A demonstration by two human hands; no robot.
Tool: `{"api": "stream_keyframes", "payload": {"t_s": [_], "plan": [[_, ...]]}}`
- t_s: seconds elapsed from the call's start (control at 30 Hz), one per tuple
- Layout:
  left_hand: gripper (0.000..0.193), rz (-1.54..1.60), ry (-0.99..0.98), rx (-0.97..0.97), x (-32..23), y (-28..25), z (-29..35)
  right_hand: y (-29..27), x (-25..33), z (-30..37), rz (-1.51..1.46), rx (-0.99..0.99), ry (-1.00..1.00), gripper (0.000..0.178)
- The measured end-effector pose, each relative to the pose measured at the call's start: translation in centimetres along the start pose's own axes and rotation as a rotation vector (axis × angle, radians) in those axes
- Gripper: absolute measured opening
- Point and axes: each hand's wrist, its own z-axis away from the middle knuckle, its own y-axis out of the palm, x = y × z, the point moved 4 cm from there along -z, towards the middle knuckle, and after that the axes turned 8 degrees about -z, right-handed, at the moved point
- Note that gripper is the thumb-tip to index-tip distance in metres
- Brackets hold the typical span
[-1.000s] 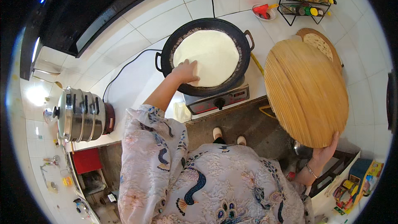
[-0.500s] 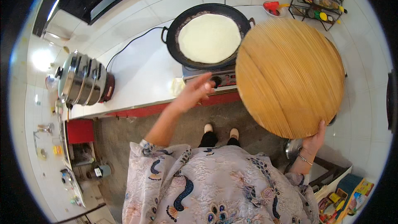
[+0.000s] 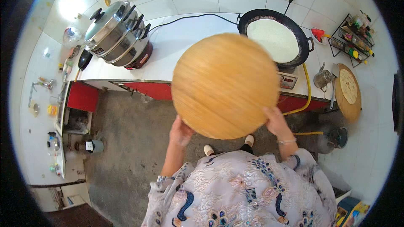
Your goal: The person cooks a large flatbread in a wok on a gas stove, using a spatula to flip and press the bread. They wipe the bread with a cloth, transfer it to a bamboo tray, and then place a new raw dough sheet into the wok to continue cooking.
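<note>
A round wooden board (image 3: 225, 86) with a striped grain is held up in front of me, slightly blurred. My left hand (image 3: 181, 132) grips its lower left edge, and my right hand (image 3: 277, 122) its lower right edge; the fingers are partly hidden behind it. Behind and to the right, a black two-handled pan (image 3: 304, 54) sits on a cooker (image 3: 288, 80) with a control panel. In the pan lies a wide, pale flatbread (image 3: 272, 41). The board covers part of the counter and cooker front.
A steel steamer (image 3: 122, 38) stands on the white counter (image 3: 189, 27) at left. At the right end are a metal kettle (image 3: 322, 77), a cooked flatbread (image 3: 348, 86) on another round board (image 3: 352, 111), and a spice rack (image 3: 351, 42). A yellow hose (image 3: 308, 90) hangs off the counter.
The board has moved left, from beside the pan to in front of me. My left hand, free before, now grips it too. The view has turned left.
</note>
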Motion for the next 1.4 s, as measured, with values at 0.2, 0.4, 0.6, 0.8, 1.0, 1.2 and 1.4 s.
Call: {"api": "stream_keyframes", "payload": {"t_s": [0.2, 0.4, 0.6, 0.8, 1.0, 1.2, 1.4], "plan": [[0.030, 0.021, 0.028, -0.208, -5.3, -10.2, -1.2, 9.4, -9.9, -7.9, -0.065, 0.079, 0.245, 0.038], [0.024, -0.053, 0.022, -0.163, -6.6, -15.2, -7.7, 12.5, -11.6, -13.4, -0.248, -0.057, 0.286, 0.038], [0.020, 0.008, 0.050, -0.335, -4.0, -11.5, -15.8, 8.5, -14.2, -16.3, -0.205, -0.274, 0.312, 0.037], [0.023, -0.198, -0.240, -0.423, 0.2, -13.9, -19.8, 4.2, -15.9, -18.0, 0.398, -0.455, 0.123, 0.028], [0.030, -0.388, -0.346, -0.291, -1.4, -15.5, -20.5, 1.2, -13.7, -22.6, 1.393, -0.330, -0.287, 0.038], [0.043, -0.605, -0.353, -0.383, -2.8, -16.9, -19.3, 0.9, -13.7, -23.5, 1.513, -0.409, -0.195, 0.020], [0.028, -0.774, -0.023, -0.542, -5.2, -16.8, -18.3, 5.7, -10.2, -24.0, 1.228, -0.347, -0.375, 0.012]]}}
